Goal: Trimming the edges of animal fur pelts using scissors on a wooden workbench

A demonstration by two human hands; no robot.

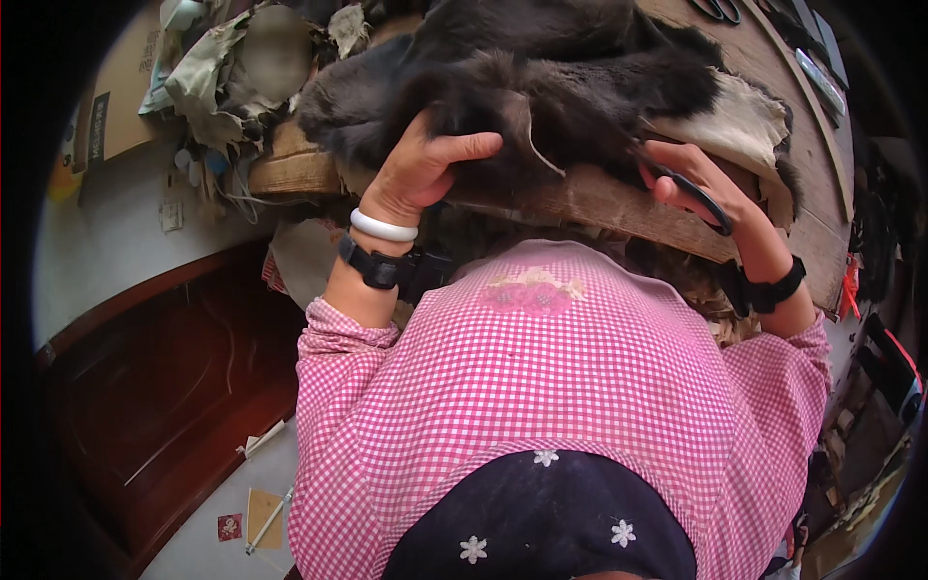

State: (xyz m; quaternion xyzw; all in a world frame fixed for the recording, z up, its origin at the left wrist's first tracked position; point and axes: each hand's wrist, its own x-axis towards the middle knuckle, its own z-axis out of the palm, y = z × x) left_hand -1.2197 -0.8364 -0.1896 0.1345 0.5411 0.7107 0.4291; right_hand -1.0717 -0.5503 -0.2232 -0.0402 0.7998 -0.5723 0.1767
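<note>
A dark brown fur pelt (541,87) lies heaped on the wooden workbench, and part of it hangs over the near edge. My left hand (420,172) grips the pelt's near side; its thumb shows, while the other fingers are buried in the fur. Just right of that thumb, a thin pale skin edge curves downward. In my right hand (698,179) are scissors with a black handle (704,201), held at the pelt's right near edge. Their blades are hidden by the hand and fur. A pale hide piece (739,126) lies beyond that hand.
The wooden workbench (619,208) spans the far side, with another pair of black-handled scissors (717,10) at its back. Pale hide scraps (208,82) pile up at far left beside a cardboard box (124,82). A dark red wooden panel (184,387) stands at left.
</note>
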